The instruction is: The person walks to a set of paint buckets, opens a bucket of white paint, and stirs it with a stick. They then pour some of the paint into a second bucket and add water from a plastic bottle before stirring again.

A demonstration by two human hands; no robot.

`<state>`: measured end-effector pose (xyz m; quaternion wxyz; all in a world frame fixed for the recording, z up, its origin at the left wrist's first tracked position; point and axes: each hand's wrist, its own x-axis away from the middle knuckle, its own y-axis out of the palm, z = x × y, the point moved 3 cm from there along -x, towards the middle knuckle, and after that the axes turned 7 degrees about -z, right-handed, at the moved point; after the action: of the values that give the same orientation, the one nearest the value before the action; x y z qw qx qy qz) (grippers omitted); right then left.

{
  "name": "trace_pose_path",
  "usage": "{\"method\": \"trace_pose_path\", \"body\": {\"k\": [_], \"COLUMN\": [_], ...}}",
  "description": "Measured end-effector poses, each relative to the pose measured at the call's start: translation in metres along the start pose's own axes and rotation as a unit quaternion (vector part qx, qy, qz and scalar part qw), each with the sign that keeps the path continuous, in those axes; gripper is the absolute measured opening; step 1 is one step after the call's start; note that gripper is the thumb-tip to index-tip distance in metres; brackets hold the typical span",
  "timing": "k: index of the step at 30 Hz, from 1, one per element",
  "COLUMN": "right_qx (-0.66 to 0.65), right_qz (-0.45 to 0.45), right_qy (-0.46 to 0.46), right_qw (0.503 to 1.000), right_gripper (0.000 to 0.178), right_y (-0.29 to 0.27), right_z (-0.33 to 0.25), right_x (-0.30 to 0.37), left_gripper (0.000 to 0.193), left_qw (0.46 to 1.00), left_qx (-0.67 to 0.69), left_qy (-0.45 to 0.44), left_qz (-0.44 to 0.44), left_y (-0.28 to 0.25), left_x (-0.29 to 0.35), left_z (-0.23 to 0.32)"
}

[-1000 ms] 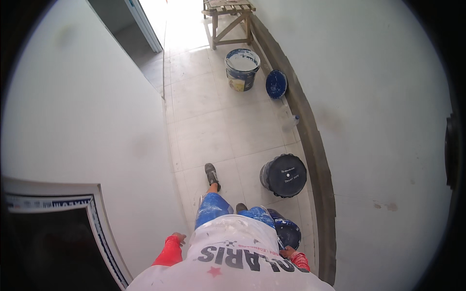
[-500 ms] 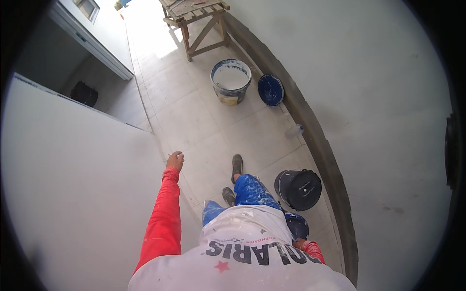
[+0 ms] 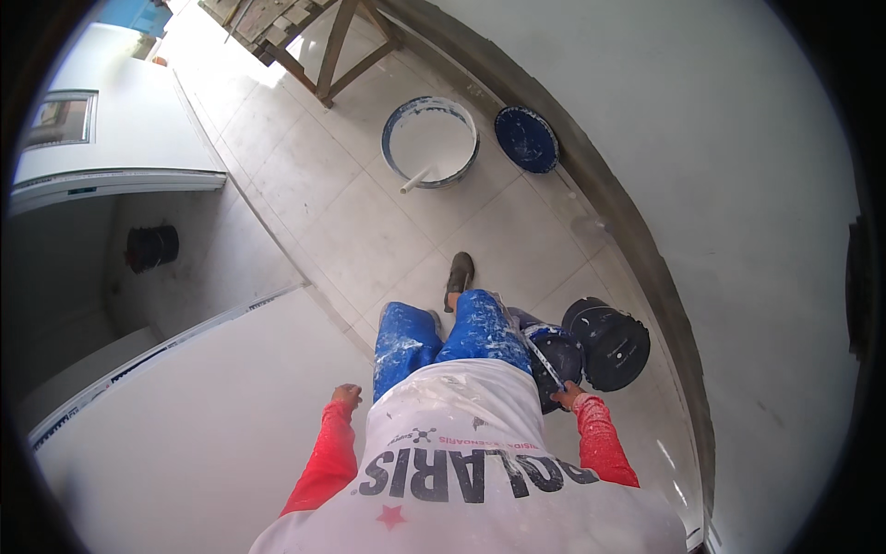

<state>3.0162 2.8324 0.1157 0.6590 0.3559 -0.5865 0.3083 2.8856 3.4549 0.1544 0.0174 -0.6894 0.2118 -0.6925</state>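
My right hand (image 3: 568, 395) is closed beside my right hip on the pale, paint-spattered handle of a dark blue bucket (image 3: 559, 358). The bucket hangs against my right thigh, its rim smeared with paint. My left hand (image 3: 348, 395) is held low by my left hip, near the white wall. Its fingers are curled, and what they hold, if anything, is too small to make out. Ahead on the floor stands a large bucket of white paint (image 3: 426, 138), with a pale stick (image 3: 416, 179) leaning over its near rim.
A dark blue lid (image 3: 527, 139) lies by the right wall's base. A lidded black bucket (image 3: 606, 343) stands right of my leg, near a clear bottle (image 3: 588, 224). Farther off is a wooden trestle (image 3: 277, 23). Through the left doorway sits another black bucket (image 3: 151, 248).
The paint bucket looks nearer, and its stick has come into view. My left hand has dropped back toward my hip. The carried bucket has swung forward with my right hand.
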Motion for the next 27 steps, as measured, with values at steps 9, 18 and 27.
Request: {"method": "trace_pose_path", "body": {"k": [9, 18, 27], "right_qx": [0.032, 0.156, 0.098], "right_qz": [0.097, 0.106, 0.194], "right_qy": [-0.105, -0.049, -0.095], "right_qw": [0.989, 0.981, 0.971], "right_gripper": [0.080, 0.073, 0.067], "right_y": [-0.052, -0.184, -0.125], "right_z": [-0.177, -0.337, -0.362], "right_x": [-0.031, -0.013, -0.044], "left_gripper": [0.035, 0.034, 0.035], "left_qw": [0.933, 0.954, 0.972], "left_qx": [0.116, -0.126, -0.020], "left_qy": [0.329, 0.272, 0.218], "left_qz": [0.088, -0.013, -0.081], "left_y": [-0.086, -0.064, -0.018], "left_x": [-0.003, -0.122, -0.203], "left_z": [0.299, 0.342, 0.354]}}
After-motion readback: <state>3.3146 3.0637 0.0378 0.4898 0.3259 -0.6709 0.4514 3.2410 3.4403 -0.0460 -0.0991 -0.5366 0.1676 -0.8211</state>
